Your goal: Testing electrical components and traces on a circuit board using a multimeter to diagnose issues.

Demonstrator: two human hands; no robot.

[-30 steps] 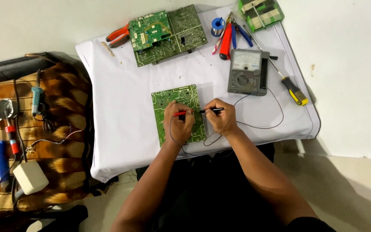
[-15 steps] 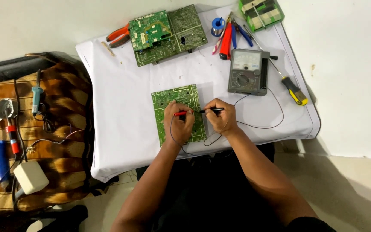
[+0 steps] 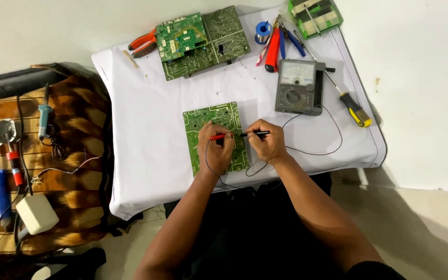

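The left hand [image 3: 216, 150] is clenched around a red probe [image 3: 218, 137], and the right hand [image 3: 268, 142] grips a black probe [image 3: 255, 134]. Both tips meet over a green circuit board [image 3: 211, 116] lying flat on the white-covered worktop [image 3: 146, 135]. Thin leads run from the probes to a grey analogue meter [image 3: 297, 85] just beyond the right hand. Farther off lie 2 more green boards [image 3: 203, 41], red-handled pliers [image 3: 143, 42], a yellow-and-black screwdriver [image 3: 356, 109] and a green compartment box [image 3: 315, 13] at the far corner. Since 1.0 s ago, hands and probes have kept their place. Left of the worktop, a brown patterned cloth [image 3: 73, 155] carries a blue soldering iron [image 3: 43, 116]. The floor is pale tile.
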